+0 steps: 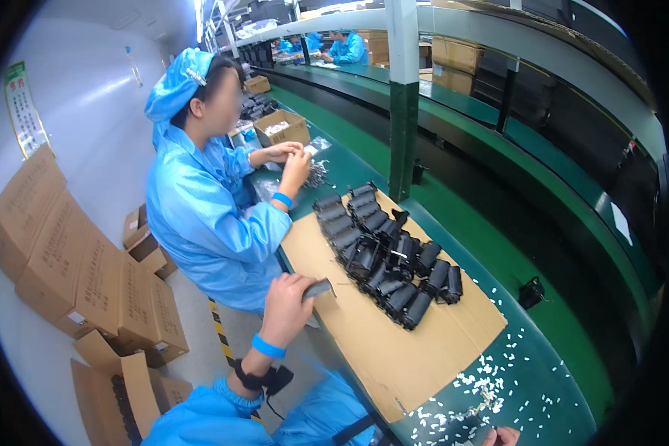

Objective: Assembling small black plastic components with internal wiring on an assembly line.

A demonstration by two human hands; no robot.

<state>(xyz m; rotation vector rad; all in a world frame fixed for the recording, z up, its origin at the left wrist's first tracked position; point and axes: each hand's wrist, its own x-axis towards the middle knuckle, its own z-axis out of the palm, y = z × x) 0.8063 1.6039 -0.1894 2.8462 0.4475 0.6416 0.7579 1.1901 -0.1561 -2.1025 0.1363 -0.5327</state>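
Steady the dark grey part grasped in your left hand near the cardboard sheet's left edge, clear of the black cylindrical units; I cannot tell your right hand's grip.

The held piece is coloured grey, small bits white, cylindrical parts black; the floor tape is striped black-and-yellow.

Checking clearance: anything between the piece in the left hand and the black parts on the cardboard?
Nothing visible: between the gray piece in the left hand and the black parts, only cardboard surface shows. Height above it is unclear.
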